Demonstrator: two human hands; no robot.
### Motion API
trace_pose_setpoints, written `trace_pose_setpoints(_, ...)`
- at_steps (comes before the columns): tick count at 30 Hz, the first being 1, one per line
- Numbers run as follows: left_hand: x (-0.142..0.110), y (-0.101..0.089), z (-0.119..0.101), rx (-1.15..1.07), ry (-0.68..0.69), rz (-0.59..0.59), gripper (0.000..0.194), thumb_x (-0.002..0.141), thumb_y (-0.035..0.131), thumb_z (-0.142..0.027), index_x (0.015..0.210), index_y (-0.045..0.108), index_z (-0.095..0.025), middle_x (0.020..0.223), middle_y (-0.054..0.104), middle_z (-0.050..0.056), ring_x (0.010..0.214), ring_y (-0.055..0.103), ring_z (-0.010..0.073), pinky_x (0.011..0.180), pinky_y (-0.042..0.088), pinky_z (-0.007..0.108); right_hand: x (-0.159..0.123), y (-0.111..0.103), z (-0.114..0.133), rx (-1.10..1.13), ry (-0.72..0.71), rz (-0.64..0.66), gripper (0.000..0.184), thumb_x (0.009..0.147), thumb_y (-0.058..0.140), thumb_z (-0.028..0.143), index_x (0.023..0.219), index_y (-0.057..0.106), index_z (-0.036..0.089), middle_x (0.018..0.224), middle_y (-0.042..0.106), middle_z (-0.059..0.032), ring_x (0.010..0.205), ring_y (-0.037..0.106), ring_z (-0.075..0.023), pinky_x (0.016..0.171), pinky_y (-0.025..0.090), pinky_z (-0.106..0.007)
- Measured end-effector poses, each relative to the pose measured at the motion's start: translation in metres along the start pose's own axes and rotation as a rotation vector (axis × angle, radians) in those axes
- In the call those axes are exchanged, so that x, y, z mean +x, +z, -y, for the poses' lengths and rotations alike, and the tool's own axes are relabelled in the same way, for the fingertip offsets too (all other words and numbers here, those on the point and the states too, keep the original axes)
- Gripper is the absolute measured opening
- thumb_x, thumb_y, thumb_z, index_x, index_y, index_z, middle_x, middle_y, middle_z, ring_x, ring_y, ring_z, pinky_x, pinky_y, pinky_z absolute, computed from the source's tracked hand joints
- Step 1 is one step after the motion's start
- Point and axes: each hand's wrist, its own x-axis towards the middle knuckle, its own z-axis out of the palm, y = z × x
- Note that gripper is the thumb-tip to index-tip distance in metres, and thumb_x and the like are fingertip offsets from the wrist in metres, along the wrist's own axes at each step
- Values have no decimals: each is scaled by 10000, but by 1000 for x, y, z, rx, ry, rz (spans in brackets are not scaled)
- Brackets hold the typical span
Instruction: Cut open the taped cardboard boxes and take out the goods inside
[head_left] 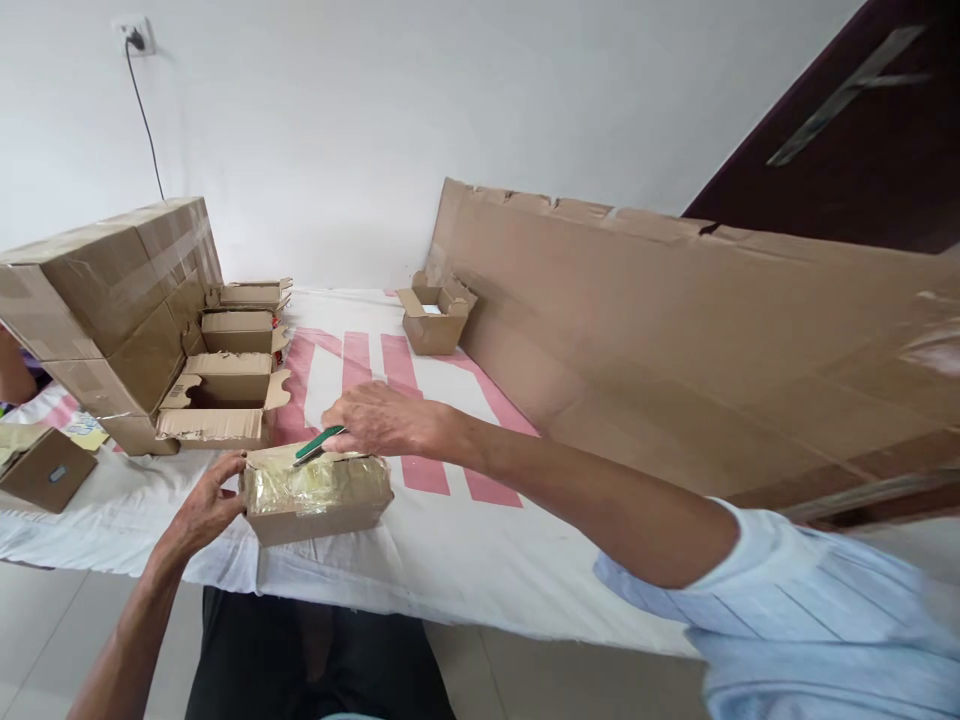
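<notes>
A small cardboard box, wrapped in clear tape, sits near the front edge of the cloth-covered surface. My left hand grips its left end, fingers curled against the side. My right hand is closed on a green-handled cutter, whose tip rests on the box's top. My right forearm reaches in from the lower right.
Large taped cartons are stacked at the left, with several small open boxes beside them. Another open box stands farther back. A big flat cardboard sheet leans along the right. A brown box lies at the far left.
</notes>
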Motion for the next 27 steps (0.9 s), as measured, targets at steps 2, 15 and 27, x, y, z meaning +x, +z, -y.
trace_pose_setpoints(2, 0, 0, 1, -8, -13, 33, 312, 836, 712, -332, 1121, 816, -258, 1403, 698, 103, 1289, 644, 301, 868, 633, 319, -12, 4, -13, 12, 55, -16, 348, 1032, 658, 307, 706, 643, 187, 682, 614, -22, 647, 456, -154, 634, 199, -343)
trace_pose_setpoints(15, 11, -8, -8, -140, -37, 80, 396, 811, 836, -415, 1179, 831, -271, 1485, 650, 121, 1405, 589, 371, 964, 642, 395, -28, 11, -26, 16, 95, -54, 325, 1035, 652, 339, 753, 696, 183, 720, 675, -50, 652, 475, -161, 636, 190, -345)
trace_pose_setpoints(27, 11, -12, 1, -104, -54, 65, 458, 769, 886, -486, 1167, 827, -267, 1517, 621, 106, 1372, 609, 363, 991, 620, 386, -83, 37, -78, 145, 188, -220, 215, 957, 673, 245, 760, 753, 217, 742, 686, -16, 653, 425, -148, 626, 205, -336)
